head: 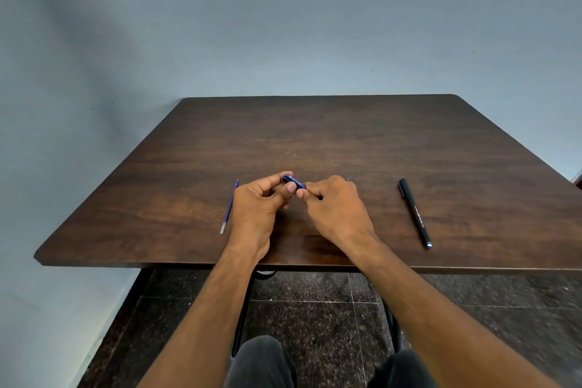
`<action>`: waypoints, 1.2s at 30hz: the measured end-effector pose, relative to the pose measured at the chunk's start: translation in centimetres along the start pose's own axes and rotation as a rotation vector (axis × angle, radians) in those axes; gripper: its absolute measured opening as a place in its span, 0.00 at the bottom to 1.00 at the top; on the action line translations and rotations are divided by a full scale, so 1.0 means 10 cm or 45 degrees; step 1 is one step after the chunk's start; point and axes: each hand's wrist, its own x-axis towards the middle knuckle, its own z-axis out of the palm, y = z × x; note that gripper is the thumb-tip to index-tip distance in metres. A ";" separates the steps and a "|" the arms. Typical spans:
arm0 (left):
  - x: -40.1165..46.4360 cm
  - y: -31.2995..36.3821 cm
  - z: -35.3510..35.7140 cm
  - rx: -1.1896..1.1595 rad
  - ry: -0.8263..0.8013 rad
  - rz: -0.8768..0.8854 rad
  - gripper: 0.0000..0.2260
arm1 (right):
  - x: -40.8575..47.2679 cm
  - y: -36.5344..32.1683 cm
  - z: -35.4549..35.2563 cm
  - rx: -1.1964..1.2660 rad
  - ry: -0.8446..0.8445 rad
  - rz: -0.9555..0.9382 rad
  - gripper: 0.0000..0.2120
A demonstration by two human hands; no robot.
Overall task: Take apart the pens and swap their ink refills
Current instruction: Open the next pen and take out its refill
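Blue pen barrel (293, 182) pinched between both hands (261, 198), above table (346, 135).

Soft even daylight; faint shadow on wall (78, 25); wide-angle edge bending, corners blurred.

Head camera: looks forward-down over table (315, 135), near hands.

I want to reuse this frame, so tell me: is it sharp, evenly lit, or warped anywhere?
Head view: wide-angle warp bows the table edges; soft, even light, with a dim shadow on the wall at left; the blue pen in both hands and the black pen look sharp, the lower right corner smeared.
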 end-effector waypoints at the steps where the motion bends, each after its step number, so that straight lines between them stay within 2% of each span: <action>1: 0.00 0.00 0.00 0.000 0.000 0.001 0.10 | 0.00 -0.01 0.00 -0.015 -0.001 0.009 0.12; 24: -0.01 -0.01 -0.01 0.033 0.008 -0.014 0.13 | -0.07 -0.10 -0.03 -0.115 -0.034 0.011 0.13; 36: 0.01 -0.03 0.05 0.098 0.221 -0.026 0.01 | -0.10 -0.12 -0.11 -0.167 -0.133 0.054 0.09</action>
